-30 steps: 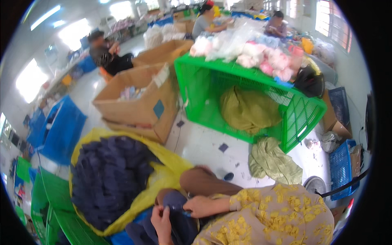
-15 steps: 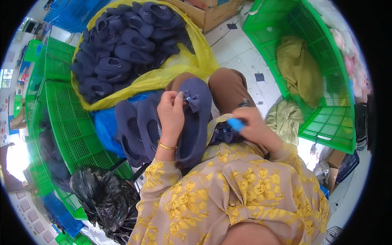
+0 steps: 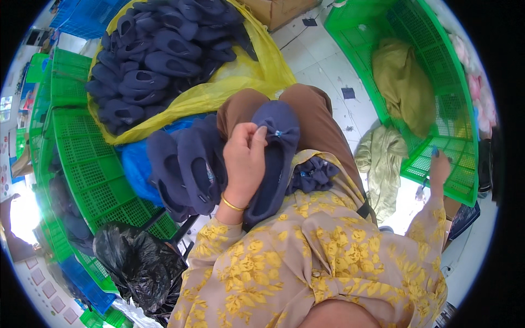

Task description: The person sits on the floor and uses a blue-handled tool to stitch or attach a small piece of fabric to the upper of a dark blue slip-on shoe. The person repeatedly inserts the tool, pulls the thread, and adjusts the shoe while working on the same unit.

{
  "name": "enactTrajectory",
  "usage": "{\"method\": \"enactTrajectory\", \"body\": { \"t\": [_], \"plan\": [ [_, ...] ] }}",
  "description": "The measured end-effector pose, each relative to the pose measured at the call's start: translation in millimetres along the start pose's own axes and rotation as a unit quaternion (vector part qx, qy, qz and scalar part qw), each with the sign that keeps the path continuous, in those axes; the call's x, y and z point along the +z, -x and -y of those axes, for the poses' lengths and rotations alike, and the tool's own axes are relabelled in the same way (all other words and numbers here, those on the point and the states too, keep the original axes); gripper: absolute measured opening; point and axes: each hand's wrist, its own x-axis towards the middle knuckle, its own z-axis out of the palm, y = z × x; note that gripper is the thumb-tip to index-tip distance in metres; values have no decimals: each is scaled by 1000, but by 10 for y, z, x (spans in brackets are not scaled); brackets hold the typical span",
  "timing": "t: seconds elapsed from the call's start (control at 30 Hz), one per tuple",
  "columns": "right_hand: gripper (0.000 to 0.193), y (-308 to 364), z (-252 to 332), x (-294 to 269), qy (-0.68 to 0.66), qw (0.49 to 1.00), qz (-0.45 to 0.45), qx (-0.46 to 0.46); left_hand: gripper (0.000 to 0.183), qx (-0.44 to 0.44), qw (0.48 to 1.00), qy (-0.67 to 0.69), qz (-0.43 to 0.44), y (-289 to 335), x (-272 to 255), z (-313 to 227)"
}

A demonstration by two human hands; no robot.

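A dark navy slip-on shoe [image 3: 272,180] lies over my lap, toe pointing away, with a matching bow [image 3: 279,133] across its front that has a small light-blue centre. My left hand [image 3: 244,161], a gold bangle at its wrist, pinches the shoe's upper edge beside the bow. Far out to the right, my right hand [image 3: 439,168] is beside the green crate's near edge, fingers closed around a small blue thing whose kind is unclear. More navy shoes [image 3: 199,175] lean together left of my left hand. Several loose navy bows [image 3: 313,174] rest in a fold of my shirt.
A yellow sack [image 3: 262,82] at the far left is heaped with navy shoes [image 3: 169,44]. Green crates [image 3: 87,164] stand at left, and another green crate [image 3: 342,27] at right has olive cloth [image 3: 404,87] inside. A black plastic bag [image 3: 139,268] sits near left.
My right hand, with the blue thing, has swung from beside the shoe out to the right crate. My left hand and the shoe have shifted slightly right; the bow now lies across the shoe.
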Motion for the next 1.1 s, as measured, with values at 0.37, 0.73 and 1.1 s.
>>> {"method": "enactTrajectory", "body": {
  "t": [0.37, 0.73, 1.1],
  "plan": [
    [33, 711, 3640, -1285, -580, 711, 278, -285, 19, -93, 970, -66, 216, -406, -126, -223],
    [14, 723, 3774, -1377, -721, 453, 503, -151, 12, -221, 956, 76, 180, -466, 80, -157],
    [20, 735, 3815, -1157, -465, 757, 49, -456, 16, -164, 978, 12, 127, -395, 213, -102]
  ]
}}
